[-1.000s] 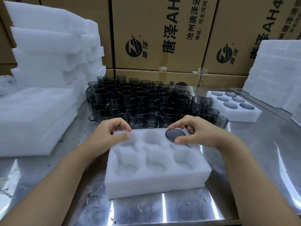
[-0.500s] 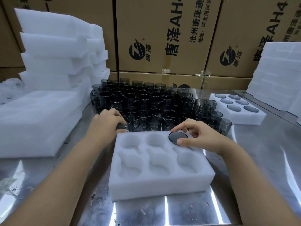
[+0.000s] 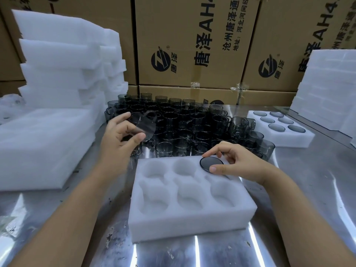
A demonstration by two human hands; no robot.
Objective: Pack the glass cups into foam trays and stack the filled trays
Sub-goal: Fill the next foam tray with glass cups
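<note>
A white foam tray (image 3: 188, 218) with several round pockets lies in front of me on the steel table. One smoky glass cup (image 3: 209, 164) sits upside down in its far right pocket; my right hand (image 3: 231, 164) pinches its rim with thumb and fingertips. The other pockets are empty. My left hand (image 3: 119, 139) is raised left of the tray and grips a second smoky cup (image 3: 143, 126) with a handle, lifted and blurred. Behind the tray stands a crowd of the same cups (image 3: 185, 124).
A filled tray (image 3: 289, 138) lies at the right rear. Stacks of foam trays rise at the left (image 3: 57, 74) and far right (image 3: 331, 89), flat foam sheets (image 3: 38, 147) lie left. Cardboard boxes (image 3: 192, 41) wall the back. Bare steel table (image 3: 317, 189) at right.
My left hand left the tray's far left corner, reached into the cups and has lifted one. My right hand stays on the cup in the far right pocket.
</note>
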